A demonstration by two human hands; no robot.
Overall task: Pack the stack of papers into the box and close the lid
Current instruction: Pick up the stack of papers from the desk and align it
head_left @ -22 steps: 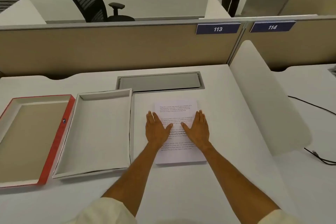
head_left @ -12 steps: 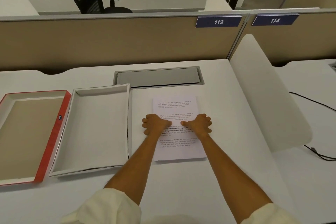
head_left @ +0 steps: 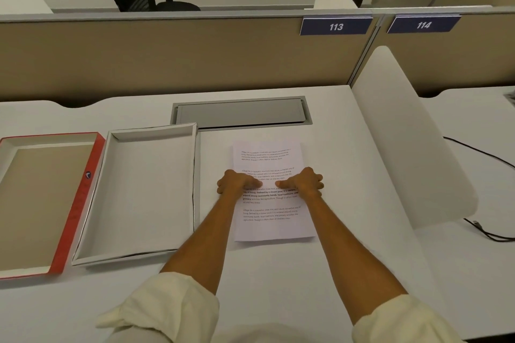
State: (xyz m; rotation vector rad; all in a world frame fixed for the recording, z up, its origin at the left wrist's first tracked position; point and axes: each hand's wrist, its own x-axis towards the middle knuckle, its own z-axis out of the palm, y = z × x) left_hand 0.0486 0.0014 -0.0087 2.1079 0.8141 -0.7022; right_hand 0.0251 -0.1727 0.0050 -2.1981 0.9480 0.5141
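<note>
A stack of printed white papers (head_left: pixel 271 223) lies flat on the white desk, right of centre. My left hand (head_left: pixel 237 185) and my right hand (head_left: pixel 303 184) rest on the middle of the top sheet, fingers curled into loose fists, thumbs pointing at each other. The fingers of each reach past a side edge of the stack; whether they grip it I cannot tell. Left of the papers sits the open white box (head_left: pixel 195 175), with nothing inside. Further left lies its red-sided lid (head_left: pixel 76 209), inside facing up.
A grey cable hatch (head_left: pixel 241 114) is set into the desk behind the papers. A white curved divider (head_left: pixel 404 133) stands to the right, with black cables (head_left: pixel 487 234) beyond it. A beige partition (head_left: pixel 167 58) closes the back.
My hands lay flat with fingers spread on the papers; they have curled into fists on the same spot. The papers, box and lid have not moved.
</note>
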